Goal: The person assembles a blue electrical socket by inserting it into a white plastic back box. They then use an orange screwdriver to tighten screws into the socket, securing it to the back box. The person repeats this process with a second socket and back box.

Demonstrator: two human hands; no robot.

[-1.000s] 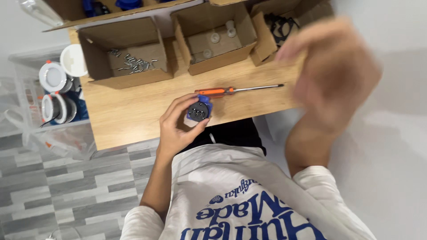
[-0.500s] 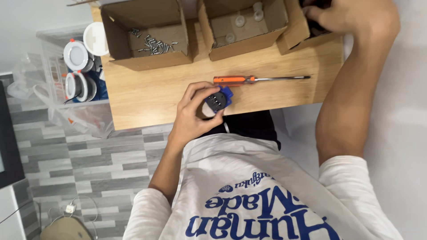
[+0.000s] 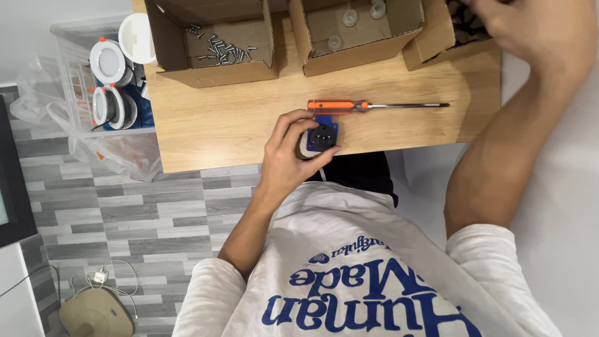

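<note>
Blue socket part (image 3: 322,136) sat in the left hand (image 3: 288,156), fingers wrapped round its sides, dark face up, over the near table edge at about 6 o'clock from the screwdriver. The right hand (image 3: 540,28) was up at 1 o'clock, over the cardboard box (image 3: 430,43) of black pieces (image 3: 465,28); it was blurred with its fingers cut by the frame edge, so clenched or released could not be told.

Outward: an orange-handled screwdriver (image 3: 368,106) lay untouched just beyond the part, shaft pointing to 3 o'clock, on the wooden table (image 3: 218,125). At 12 o'clock was a box (image 3: 355,59) of clear round pieces; at 11 o'clock, a box (image 3: 212,68) of loose screws (image 3: 221,50).

Judgement: fetch step, one hand holding the part ready, the other at the black-piece box. The next move calls for a steady, face-up hold on the part.
</note>
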